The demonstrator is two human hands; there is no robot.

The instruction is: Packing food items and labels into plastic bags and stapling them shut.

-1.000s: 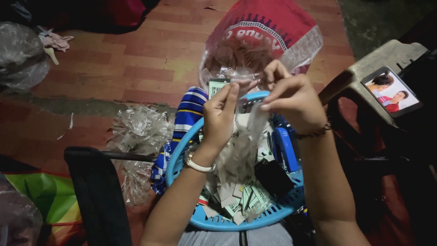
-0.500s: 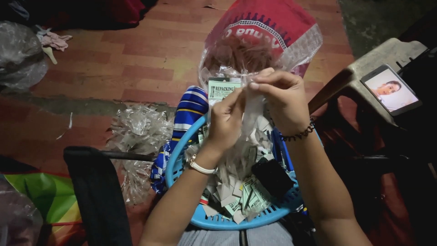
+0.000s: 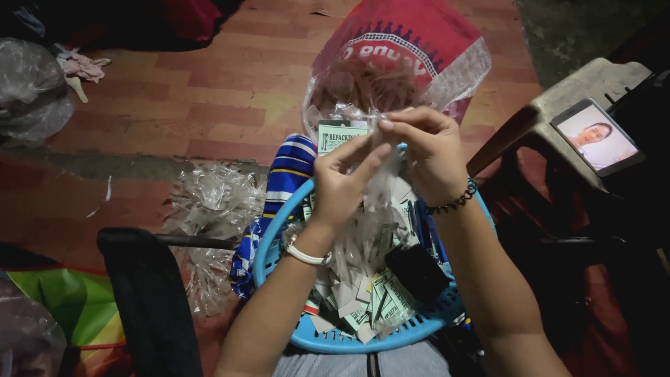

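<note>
Frame centre, above blue basket [image 3: 328,338]: left hand [image 3: 342,185] and right hand [image 3: 426,157], fingers pinched shut on clear packet [image 3: 380,188] with paper label [image 3: 340,135]. Phone [image 3: 597,136] at right.

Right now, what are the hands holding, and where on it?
Both hands, left and right, pinch a small clear plastic packet with a paper label at its top edge.

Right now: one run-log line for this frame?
left hand: pinching paper label | right hand: gripping clear plastic packet | below: blue basket of labels
</note>
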